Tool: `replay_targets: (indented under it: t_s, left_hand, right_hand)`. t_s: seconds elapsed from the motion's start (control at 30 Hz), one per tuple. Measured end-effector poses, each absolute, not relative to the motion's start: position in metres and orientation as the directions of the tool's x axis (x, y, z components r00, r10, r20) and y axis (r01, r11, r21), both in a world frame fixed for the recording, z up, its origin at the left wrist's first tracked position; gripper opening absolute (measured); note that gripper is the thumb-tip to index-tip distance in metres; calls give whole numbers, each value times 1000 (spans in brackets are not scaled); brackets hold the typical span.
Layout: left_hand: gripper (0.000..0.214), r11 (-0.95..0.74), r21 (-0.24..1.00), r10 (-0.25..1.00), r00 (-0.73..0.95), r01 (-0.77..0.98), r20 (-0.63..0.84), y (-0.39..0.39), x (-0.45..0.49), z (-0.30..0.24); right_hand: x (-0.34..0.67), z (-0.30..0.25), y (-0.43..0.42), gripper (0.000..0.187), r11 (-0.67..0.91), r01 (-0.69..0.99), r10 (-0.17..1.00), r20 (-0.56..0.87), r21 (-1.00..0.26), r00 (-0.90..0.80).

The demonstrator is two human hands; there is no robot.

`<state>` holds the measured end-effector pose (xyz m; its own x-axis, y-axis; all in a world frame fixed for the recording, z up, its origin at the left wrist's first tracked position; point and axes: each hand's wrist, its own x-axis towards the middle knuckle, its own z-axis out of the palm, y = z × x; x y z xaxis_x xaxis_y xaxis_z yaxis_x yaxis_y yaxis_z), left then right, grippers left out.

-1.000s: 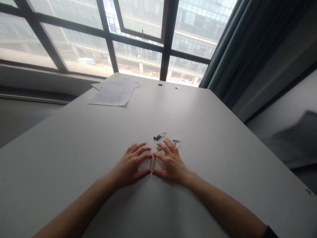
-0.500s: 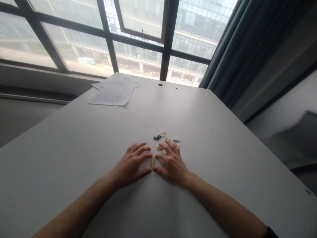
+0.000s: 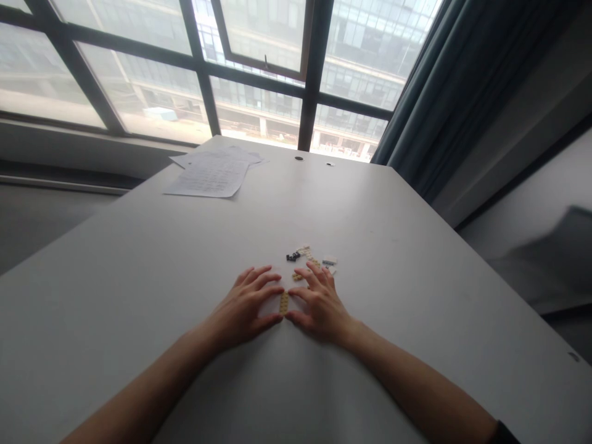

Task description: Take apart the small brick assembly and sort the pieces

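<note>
Two narrow tan studded toy bricks [image 3: 283, 303] lie side by side on the white table [image 3: 194, 259], their long edges together. My left hand [image 3: 245, 305] grips them from the left, thumb at the near end and index finger at the far end. From the right, my right hand [image 3: 321, 306] does the same, its thumb and index finger at the opposite corners. The other fingers of both hands are spread. Another tan brick [image 3: 297, 277] lies just beyond, partly hidden by my right fingers.
Behind the hands lie black bricks [image 3: 293, 256], white bricks [image 3: 304, 250] and a grey-and-white piece [image 3: 329, 261]. Printed papers [image 3: 208, 176] rest at the far left of the table. Windows and a dark curtain [image 3: 416, 117] stand beyond the table's far edge.
The two tan bricks, apart by a small gap before, have come together into one wider strip. My hands have barely moved.
</note>
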<state>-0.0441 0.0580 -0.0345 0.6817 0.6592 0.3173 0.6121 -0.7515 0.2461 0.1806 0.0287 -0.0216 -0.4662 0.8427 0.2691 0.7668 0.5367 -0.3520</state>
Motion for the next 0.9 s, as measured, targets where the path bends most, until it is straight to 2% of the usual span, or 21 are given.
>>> replay_targets:
  t_s: [0.3,0.53,0.9]
  left_hand:
    - [44,-753,255,658,679,607,326,58,-44,-32]
    - [55,-739,247,673,685,626,279,59,-44,-34]
    - [51,-711,241,702,653,660,284,55,-38,-30]
  right_hand:
    - [183,-21,29,37,533,748,843,329,-395,-426]
    - [209,-3,44,25,401,786,878,441,-471,-184]
    - [264,-30,39,16,284,850,873,486,-444,-37]
